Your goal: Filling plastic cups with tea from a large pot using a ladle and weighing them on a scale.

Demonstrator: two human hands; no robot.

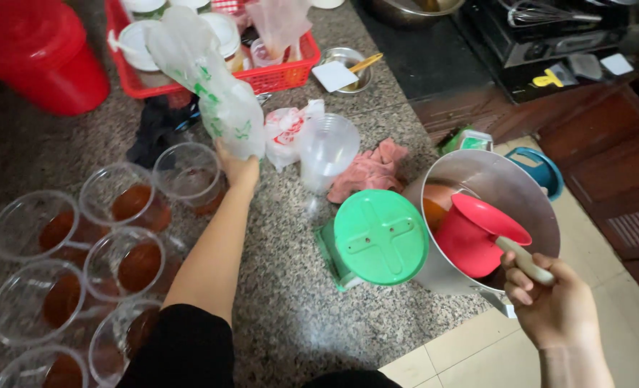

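While I watch thru the head cam, the right hand (553, 305) is wrapped shut round the pale handle of a red plastic ladle (477, 233), whose scoop sits inside the tall round steel pot (510, 187). Pot stands at the counter's edge w/ orange-brown liquid showing under the scoop. I'll take that pot as my landmark.

Just left of the pot, touching or nearly so (can't tell), is a green plastic kitchen scale w/ a round green platform (378, 237). Farther left and up from the pot, the left hand (239, 169) is closed on the bottom of a crinkled clear plastic bag w/ green print (212, 86), held up over the speckled granite counter (283, 287).

Between that hand and the pot: a stack of clear plastic cups on its side (328, 147) and a crumpled pink cloth (370, 169). Well left of the pot, a cluster of clear plastic cups w/ brown liquid (122, 205) stands upright, packed close.

Far up-left from the pot sit a red plastic basket (276, 75) w/ lidded tubs and a red plastic bucket (43, 54). Above the pot, a small steel bowl (348, 65); right of it, a teal tub (539, 169) on the floor.
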